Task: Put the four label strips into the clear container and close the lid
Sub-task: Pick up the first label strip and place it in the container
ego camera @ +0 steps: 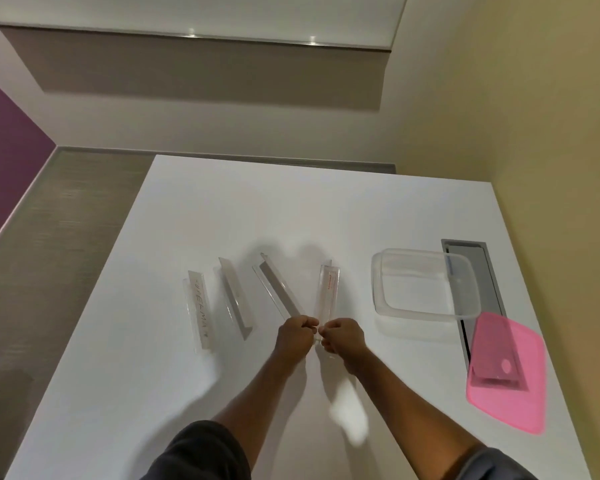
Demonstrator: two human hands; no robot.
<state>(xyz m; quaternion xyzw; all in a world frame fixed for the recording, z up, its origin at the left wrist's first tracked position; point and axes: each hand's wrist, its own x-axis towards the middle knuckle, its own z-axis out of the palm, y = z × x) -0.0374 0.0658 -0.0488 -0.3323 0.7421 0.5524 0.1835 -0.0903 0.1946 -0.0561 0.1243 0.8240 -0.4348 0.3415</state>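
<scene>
Several clear label strips lie in a row on the white table (222,202). The leftmost strip (197,311) bears handwriting, and a second strip (235,301) lies beside it. My left hand (297,332) is closed on the near end of the third, slanted strip (278,289). My right hand (342,336) is closed on the near end of the fourth strip (327,292), which carries red print. The clear container (425,284) stands open to the right of the strips. Its pink lid (508,372) lies flat near the table's right edge.
A grey cable slot (478,268) is set into the table behind and under the container and lid. The table ends at a beige wall on the right. Floor shows past its left edge.
</scene>
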